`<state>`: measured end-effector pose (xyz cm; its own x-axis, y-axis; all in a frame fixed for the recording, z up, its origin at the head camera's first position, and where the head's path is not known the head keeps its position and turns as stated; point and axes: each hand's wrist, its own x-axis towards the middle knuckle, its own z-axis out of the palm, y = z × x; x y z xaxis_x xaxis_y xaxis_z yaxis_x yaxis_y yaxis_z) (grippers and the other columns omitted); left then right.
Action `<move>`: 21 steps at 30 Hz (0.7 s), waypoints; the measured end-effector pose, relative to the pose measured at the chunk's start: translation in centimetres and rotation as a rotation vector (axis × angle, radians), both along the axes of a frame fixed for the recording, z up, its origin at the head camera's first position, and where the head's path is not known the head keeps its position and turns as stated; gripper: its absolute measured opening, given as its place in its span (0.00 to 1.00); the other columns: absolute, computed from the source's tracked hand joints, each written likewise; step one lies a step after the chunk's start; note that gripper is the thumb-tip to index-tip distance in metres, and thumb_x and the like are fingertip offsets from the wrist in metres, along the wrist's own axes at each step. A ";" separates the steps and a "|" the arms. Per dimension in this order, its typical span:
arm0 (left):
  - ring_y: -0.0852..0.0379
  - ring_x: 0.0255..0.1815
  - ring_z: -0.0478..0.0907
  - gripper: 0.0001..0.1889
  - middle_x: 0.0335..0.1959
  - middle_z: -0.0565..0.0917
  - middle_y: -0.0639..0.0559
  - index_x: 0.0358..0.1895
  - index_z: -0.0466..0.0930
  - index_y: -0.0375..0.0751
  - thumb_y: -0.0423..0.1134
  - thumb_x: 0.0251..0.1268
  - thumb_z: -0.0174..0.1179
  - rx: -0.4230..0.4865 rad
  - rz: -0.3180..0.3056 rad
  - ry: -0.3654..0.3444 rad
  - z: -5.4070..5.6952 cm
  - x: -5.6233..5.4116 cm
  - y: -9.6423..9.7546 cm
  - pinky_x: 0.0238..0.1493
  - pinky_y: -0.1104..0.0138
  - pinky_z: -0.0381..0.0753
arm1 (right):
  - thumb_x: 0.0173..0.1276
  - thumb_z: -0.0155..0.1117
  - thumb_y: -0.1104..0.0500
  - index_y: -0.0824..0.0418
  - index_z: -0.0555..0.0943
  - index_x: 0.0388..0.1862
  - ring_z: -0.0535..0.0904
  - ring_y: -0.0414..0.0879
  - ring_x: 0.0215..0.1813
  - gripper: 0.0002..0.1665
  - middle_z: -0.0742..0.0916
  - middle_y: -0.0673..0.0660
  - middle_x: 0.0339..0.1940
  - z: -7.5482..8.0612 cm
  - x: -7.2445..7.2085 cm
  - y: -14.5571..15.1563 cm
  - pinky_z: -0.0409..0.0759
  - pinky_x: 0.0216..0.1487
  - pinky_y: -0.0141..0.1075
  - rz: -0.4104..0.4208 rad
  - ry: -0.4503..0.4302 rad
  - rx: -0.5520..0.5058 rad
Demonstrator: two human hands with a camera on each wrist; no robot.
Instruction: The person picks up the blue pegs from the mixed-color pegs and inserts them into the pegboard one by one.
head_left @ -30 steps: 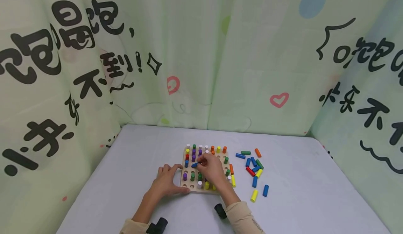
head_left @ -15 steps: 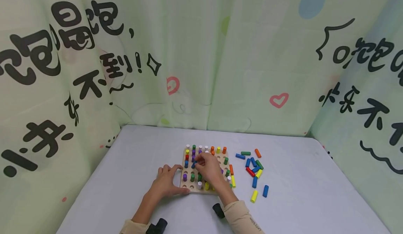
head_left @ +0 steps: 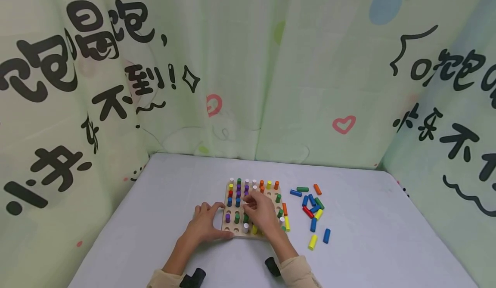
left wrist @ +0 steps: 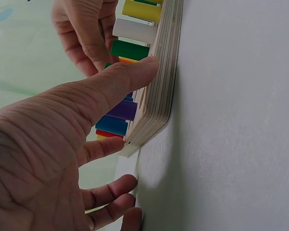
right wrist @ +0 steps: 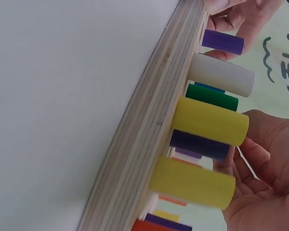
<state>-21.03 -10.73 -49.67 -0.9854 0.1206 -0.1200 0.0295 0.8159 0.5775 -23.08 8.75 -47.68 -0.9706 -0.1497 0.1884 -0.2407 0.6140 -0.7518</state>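
A wooden pegboard [head_left: 241,236] holds several coloured pegs upright in rows. My left hand [head_left: 205,227] spans its near left corner: the thumb presses the front edge and the index finger touches the left side. The other fingers spread over the table in the left wrist view. Above the board's middle, my right hand [head_left: 260,210] has its fingertips just right of a blue peg [head_left: 238,202], with nothing visible between them. That peg stands upright beside another blue peg [head_left: 229,202]. Part of the board is hidden behind the right hand. Yellow pegs [right wrist: 209,121] line the near edge.
Loose blue, green, red, yellow and orange pegs [head_left: 313,224] lie on the white table [head_left: 368,236] to the board's right. An orange and a yellow peg [head_left: 287,224] lie along the board's right side. A printed curtain [head_left: 294,85] hangs behind the table.
The blue peg, tilted in my right fingers a second ago, now stands upright in the board. My right fingers have let go and moved slightly right. The left hand has stayed put.
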 end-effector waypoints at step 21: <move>0.45 0.53 0.64 0.46 0.51 0.72 0.42 0.67 0.74 0.55 0.61 0.41 0.82 -0.013 0.018 -0.007 0.1 0.0 0.2 0.48 0.50 0.79 | 0.67 0.71 0.65 0.64 0.84 0.47 0.84 0.45 0.42 0.11 0.87 0.55 0.42 0.5 2.5 2.2 0.84 0.45 0.37 -0.105 0.055 -0.023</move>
<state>-21.00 -10.52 -49.62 -0.9866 0.1012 -0.1280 0.0109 0.8236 0.5670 -20.61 10.91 -47.16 -0.9688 -0.0424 0.2442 -0.2170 0.6211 -0.7531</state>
